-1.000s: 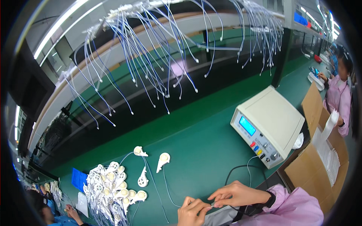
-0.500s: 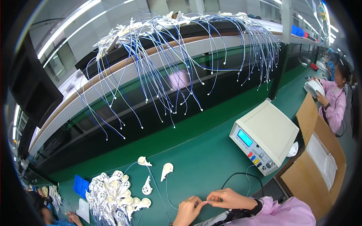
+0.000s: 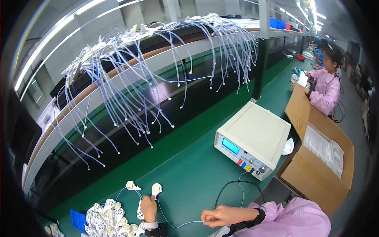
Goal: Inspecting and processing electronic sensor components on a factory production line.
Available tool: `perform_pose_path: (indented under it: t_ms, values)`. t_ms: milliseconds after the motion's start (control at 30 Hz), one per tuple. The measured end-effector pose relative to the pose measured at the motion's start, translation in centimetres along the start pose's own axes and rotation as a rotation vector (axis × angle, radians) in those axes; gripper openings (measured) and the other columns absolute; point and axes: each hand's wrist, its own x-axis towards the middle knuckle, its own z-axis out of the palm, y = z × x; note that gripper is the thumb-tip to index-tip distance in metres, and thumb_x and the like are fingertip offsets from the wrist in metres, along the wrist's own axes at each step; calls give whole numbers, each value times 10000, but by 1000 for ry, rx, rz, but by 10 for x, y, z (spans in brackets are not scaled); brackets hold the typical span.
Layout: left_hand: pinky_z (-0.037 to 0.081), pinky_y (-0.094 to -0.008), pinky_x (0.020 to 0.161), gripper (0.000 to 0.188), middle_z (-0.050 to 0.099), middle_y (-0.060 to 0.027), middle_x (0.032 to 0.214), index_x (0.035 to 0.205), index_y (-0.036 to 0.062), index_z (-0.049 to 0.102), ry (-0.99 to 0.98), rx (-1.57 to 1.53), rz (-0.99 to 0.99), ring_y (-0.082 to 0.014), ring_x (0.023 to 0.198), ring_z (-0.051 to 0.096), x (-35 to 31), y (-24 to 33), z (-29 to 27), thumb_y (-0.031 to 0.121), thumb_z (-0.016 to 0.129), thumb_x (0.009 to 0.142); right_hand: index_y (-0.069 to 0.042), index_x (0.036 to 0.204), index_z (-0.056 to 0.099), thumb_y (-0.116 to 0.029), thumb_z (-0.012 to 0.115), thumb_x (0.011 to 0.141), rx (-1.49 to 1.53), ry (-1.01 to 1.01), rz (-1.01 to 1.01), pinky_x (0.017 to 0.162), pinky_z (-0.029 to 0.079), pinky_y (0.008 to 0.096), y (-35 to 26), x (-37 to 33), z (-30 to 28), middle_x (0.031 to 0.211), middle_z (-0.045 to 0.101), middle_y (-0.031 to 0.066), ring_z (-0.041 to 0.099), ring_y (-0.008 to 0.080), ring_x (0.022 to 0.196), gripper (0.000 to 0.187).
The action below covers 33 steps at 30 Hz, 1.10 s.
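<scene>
My left hand reaches over the bench, its curled fingers closed on the narrow tail of a white plastic part with a round cream disc. A thin pale-blue cable curves from beside that part to my right hand. There, thumb and fingers pinch the cable's end; the tip is mostly hidden. Just left of my left hand lies another white part, partly covered by it. A similar part with a cable rests farther back. Many more are heaped in a pile at the lower left.
A beige tester with a lit screen and coloured sockets stands on the green bench. Right of it is an open carton of white pieces. Blue and white cables hang from the shelf. A co-worker in pink sits beyond.
My left hand has left the cable end beside my right hand and moved left to the white part. My right hand still pinches the cable. The view has shifted to the right.
</scene>
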Motion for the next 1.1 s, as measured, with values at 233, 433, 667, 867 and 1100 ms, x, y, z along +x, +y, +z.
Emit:
perform_pose_path:
  t_ms: [233, 433, 667, 867, 1100]
  values:
    - [378, -284, 471, 315, 526, -55, 551, 679, -16, 573, -148, -802, -146, -127, 497, 501, -36, 53, -44, 164, 535, 935, -61, 1071, 489, -171, 565, 975, -22, 33, 84, 549, 429, 292, -7, -3, -7, 636, 530, 23, 564, 154, 573, 164]
    - [415, -328, 542, 154, 578, -84, 671, 808, -7, 569, 1328, -152, 305, -193, 580, 495, -164, 91, -126, 83, 548, 931, -84, 1100, 494, -175, 538, 988, 128, 72, -16, 573, 455, 295, -39, -1, -21, 685, 556, 49, 596, 180, 611, 151]
    - [407, -314, 534, 147, 573, -73, 677, 822, -9, 565, 1243, -347, 293, -183, 576, 484, -179, 85, -148, 79, 543, 938, -47, 1027, 534, -125, 583, 955, 53, 30, -147, 507, 412, 288, -85, -3, -25, 664, 565, 52, 526, 156, 533, 117]
    - [400, -303, 528, 141, 569, -64, 681, 834, -11, 560, 1229, -345, 305, -175, 572, 475, -179, 83, -150, 75, 538, 943, -48, 1017, 538, -118, 588, 946, 37, 52, -160, 504, 411, 290, -89, -3, -26, 666, 567, 65, 530, 166, 530, 112]
    - [392, -289, 520, 134, 565, -53, 687, 848, -13, 556, 1227, -164, 315, -165, 567, 464, -166, 83, -162, 71, 532, 950, -47, 1009, 543, -128, 602, 933, -6, 39, -155, 499, 408, 309, -72, -4, -21, 670, 571, 83, 537, 199, 525, 127]
